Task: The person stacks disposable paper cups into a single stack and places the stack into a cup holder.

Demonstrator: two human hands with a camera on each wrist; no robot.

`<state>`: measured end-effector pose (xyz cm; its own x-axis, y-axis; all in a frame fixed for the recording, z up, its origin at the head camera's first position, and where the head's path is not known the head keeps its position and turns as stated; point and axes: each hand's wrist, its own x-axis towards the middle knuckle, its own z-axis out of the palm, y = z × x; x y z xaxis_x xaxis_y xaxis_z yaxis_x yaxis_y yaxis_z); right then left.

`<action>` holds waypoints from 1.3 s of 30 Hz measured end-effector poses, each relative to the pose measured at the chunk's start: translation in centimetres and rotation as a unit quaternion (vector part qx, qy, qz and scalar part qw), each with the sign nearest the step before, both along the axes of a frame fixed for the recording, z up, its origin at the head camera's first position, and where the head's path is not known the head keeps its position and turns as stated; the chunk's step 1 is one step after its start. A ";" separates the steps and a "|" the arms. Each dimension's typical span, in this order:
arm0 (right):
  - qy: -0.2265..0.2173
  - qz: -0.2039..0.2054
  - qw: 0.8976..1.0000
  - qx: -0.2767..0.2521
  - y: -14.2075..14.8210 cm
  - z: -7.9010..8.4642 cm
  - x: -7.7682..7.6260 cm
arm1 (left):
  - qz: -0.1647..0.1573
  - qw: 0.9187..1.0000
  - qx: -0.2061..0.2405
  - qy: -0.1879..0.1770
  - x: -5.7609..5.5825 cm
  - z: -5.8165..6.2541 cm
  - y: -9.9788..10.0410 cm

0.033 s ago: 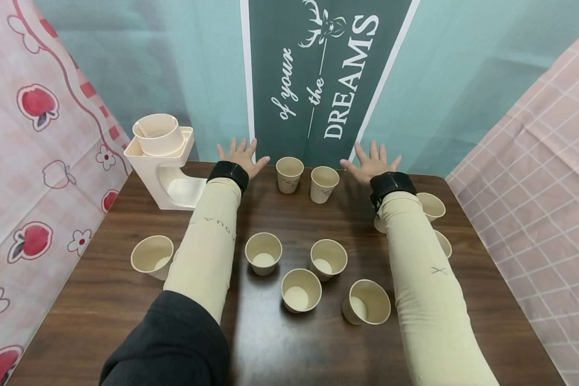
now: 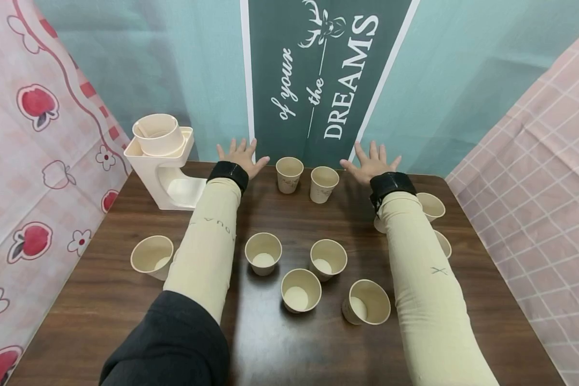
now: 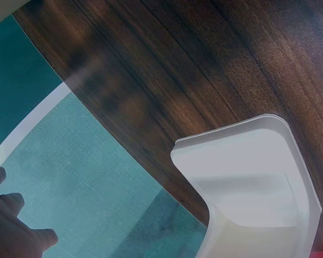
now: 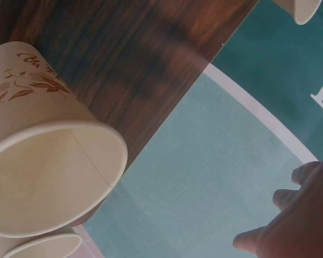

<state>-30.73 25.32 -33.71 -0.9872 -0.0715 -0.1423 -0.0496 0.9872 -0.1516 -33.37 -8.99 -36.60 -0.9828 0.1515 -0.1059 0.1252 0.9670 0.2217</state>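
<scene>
We log: L hand (image 2: 241, 160), fingers spread wide, nr. far edge of dk. wood table (image 2: 101, 305); white stand (image 2: 146, 177) beside it, round tub (image 2: 159, 138) on top. R hand (image 2: 371, 164), fingers spread wide too. Betw. hands we have 2 paper cups (image 2: 288, 181), upright, apart. Nearer: 4 mid-table cups (image 2: 263, 254); 1 cup (image 2: 150, 256) by L forearm (image 2: 202, 241); others part-hidden by R forearm (image 2: 424, 300).

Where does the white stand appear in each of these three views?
Head: the white stand is upper left of centre, left of the left hand.
Left wrist: lower right, cut off by the bottom edge.
Right wrist: not in it.
Shared landmark: the teal backdrop.
</scene>
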 end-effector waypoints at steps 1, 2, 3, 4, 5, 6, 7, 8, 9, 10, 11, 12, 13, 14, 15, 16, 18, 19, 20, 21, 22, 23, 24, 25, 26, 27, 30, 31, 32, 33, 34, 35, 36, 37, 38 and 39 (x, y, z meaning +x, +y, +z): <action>-0.001 0.000 1.000 0.000 0.0 0.1 0.1 | -0.001 1.000 -0.001 0.000 0.0 0.0 0.0; -0.002 0.000 1.000 0.000 -0.1 0.1 0.1 | -0.001 1.000 0.000 -0.001 0.0 0.0 0.0; -0.002 0.000 1.000 0.000 -0.1 0.2 0.2 | -0.002 1.000 0.000 -0.001 0.0 0.0 0.0; -0.004 0.000 1.000 0.001 -0.1 0.3 0.2 | -0.003 1.000 0.000 -0.001 0.0 0.0 -0.1; -0.004 0.000 1.000 0.001 -0.2 0.4 0.3 | -0.005 1.000 0.000 0.000 -0.1 0.0 -0.1; -0.005 0.000 1.000 0.001 -0.2 0.4 0.4 | -0.007 1.000 -0.001 0.001 -0.1 0.1 -0.1; -0.005 0.001 1.000 0.000 -0.3 0.5 0.4 | -0.009 1.000 -0.004 0.003 -0.1 0.1 -0.2; -0.005 0.001 1.000 0.000 -0.3 0.5 0.4 | -0.012 1.000 -0.004 0.004 -0.1 0.1 -0.2; -0.005 0.001 1.000 0.000 -0.3 0.6 0.4 | -0.014 1.000 -0.008 0.005 -0.1 0.2 -0.2; -0.005 0.001 1.000 -0.001 -0.3 0.5 0.4 | -0.016 1.000 -0.011 0.006 -0.2 0.3 -0.3; -0.005 0.001 1.000 -0.001 -0.3 0.5 0.4 | -0.020 1.000 -0.014 0.006 -0.2 0.4 -0.3; -0.004 0.002 1.000 -0.003 -0.3 0.5 0.4 | -0.023 1.000 -0.016 0.005 -0.2 0.7 -0.3; -0.005 0.002 1.000 -0.003 -0.2 0.4 0.3 | -0.026 0.999 -0.018 0.003 -0.1 0.9 -0.3; -0.005 0.003 1.000 -0.002 -0.2 0.4 0.3 | -0.029 0.999 -0.019 0.001 -0.1 1.2 -0.2; -0.004 0.005 1.000 -0.003 -0.1 0.3 0.2 | -0.032 0.999 -0.020 -0.002 -0.1 1.6 -0.2; -0.002 0.008 1.000 -0.004 -0.1 0.3 0.1 | -0.037 0.999 -0.022 -0.003 0.0 2.0 -0.1; 0.001 0.015 1.000 -0.005 0.0 0.4 0.0 | -0.047 0.998 -0.028 -0.004 0.0 2.9 0.1; 0.003 0.020 1.000 -0.006 0.0 0.5 0.0 | -0.055 0.998 -0.033 -0.001 0.0 3.3 0.1; 0.005 0.025 1.000 -0.007 0.0 0.8 0.0 | -0.064 0.997 -0.039 0.002 0.1 3.9 0.2; 0.006 0.031 0.999 -0.009 -0.1 1.1 0.1 | -0.075 0.996 -0.044 0.006 0.1 4.5 0.3; 0.008 0.038 0.999 -0.009 -0.2 1.5 0.2 | -0.087 0.995 -0.052 0.012 0.1 5.1 0.4; 0.006 0.044 0.999 -0.008 -0.4 2.1 0.4 | -0.098 0.994 -0.056 0.013 0.1 5.8 0.5; 0.004 0.052 0.999 -0.009 -0.5 2.6 0.6 | -0.111 0.992 -0.061 0.015 0.2 6.5 0.5; -0.001 0.061 0.998 -0.010 -0.5 3.1 0.7 | -0.123 0.990 -0.063 0.012 0.4 7.2 0.6; -0.006 0.069 0.998 -0.009 -0.6 3.7 1.0 | -0.135 0.989 -0.064 0.006 0.6 8.0 0.6; -0.011 0.076 0.997 -0.010 -0.7 4.3 1.2 | -0.145 0.988 -0.062 -0.001 0.8 8.8 0.5; -0.023 0.101 0.995 -0.011 -0.6 5.7 2.0 | -0.170 0.984 -0.048 -0.015 1.7 10.9 -0.1; -0.024 0.110 0.994 -0.015 -0.5 6.1 2.3 | -0.175 0.984 -0.041 -0.019 2.0 11.6 -0.4; -0.021 0.119 0.992 -0.017 -0.4 6.5 2.6 | -0.180 0.983 -0.036 -0.017 2.4 12.2 -0.8; -0.017 0.130 0.991 -0.022 -0.2 6.8 2.9 | -0.182 0.983 -0.030 -0.016 2.7 12.7 -1.3; -0.009 0.142 0.989 -0.028 0.0 7.0 3.3 | -0.187 0.982 -0.025 -0.012 2.9 13.1 -1.8; -0.001 0.153 0.988 -0.036 0.1 7.2 3.7 | -0.190 0.981 -0.021 -0.009 3.2 13.5 -2.3; 0.009 0.165 0.985 -0.045 0.3 7.3 4.1 | -0.193 0.981 -0.015 -0.006 3.5 13.8 -2.9; 0.017 0.175 0.983 -0.055 0.5 7.4 4.6 | -0.195 0.981 -0.010 -0.002 3.8 14.0 -3.5; 0.026 0.183 0.981 -0.065 0.7 7.5 5.1 | -0.197 0.980 -0.007 0.005 4.1 14.2 -4.1; 0.032 0.188 0.979 -0.076 0.8 7.5 5.7 | -0.199 0.980 -0.002 0.009 4.5 14.3 -4.7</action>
<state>-25.03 26.13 -26.21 -0.8939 -0.4463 -0.0405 -0.4187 0.8639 -0.2800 -28.90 -13.65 -22.32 -0.8477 0.5228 -0.0897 0.4965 0.8417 0.2123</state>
